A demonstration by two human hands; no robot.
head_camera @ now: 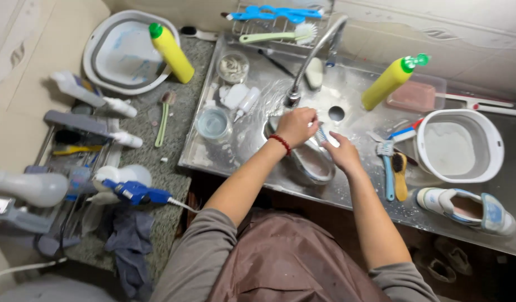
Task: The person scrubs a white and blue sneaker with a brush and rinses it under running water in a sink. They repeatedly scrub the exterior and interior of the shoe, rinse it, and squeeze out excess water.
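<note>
On the wet steel sink top (252,137), under the tap (319,47), lies a grey-white shoe (314,165). My left hand (296,126), with a red bead bracelet on the wrist, presses on the shoe's far end and grips it. My right hand (342,152) is closed around a small brush (321,135) with blue-white bristles, held against the shoe's upper between both hands. The shoe's toe is hidden under my left hand.
A second white-and-blue shoe (467,208) lies at the right front. A white tub (458,145), two brushes (393,168) and a yellow bottle (391,81) stand right of the sink. Another yellow bottle (172,51), a grey basin (123,53), a glass jar (214,124) and spray bottles (93,95) crowd the left.
</note>
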